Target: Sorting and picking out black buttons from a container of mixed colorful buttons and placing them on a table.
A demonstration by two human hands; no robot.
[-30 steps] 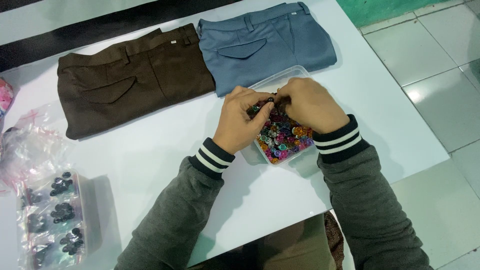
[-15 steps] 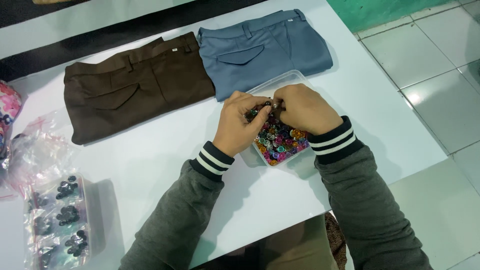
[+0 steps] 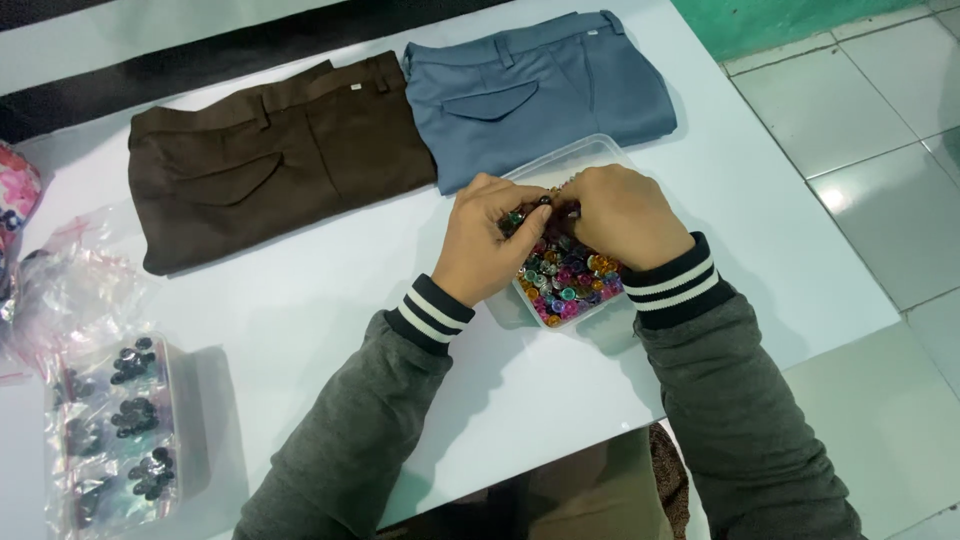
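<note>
Both hands meet over a clear plastic box filled with several small colourful beads or buttons. My left hand pinches a few of the small pieces between its fingertips. My right hand curls against it, fingertips touching the same little cluster. Exactly what the fingers hold is too small to tell. Grey sleeves with striped cuffs cover both forearms.
Folded brown trousers and folded blue trousers lie side by side at the back of the white table. A clear box of dark buttons and a crumpled plastic bag sit at the left. Tiled floor lies to the right.
The hands stay together over the box, fingers working slightly. The view has shifted a little; nothing on the table moved.
</note>
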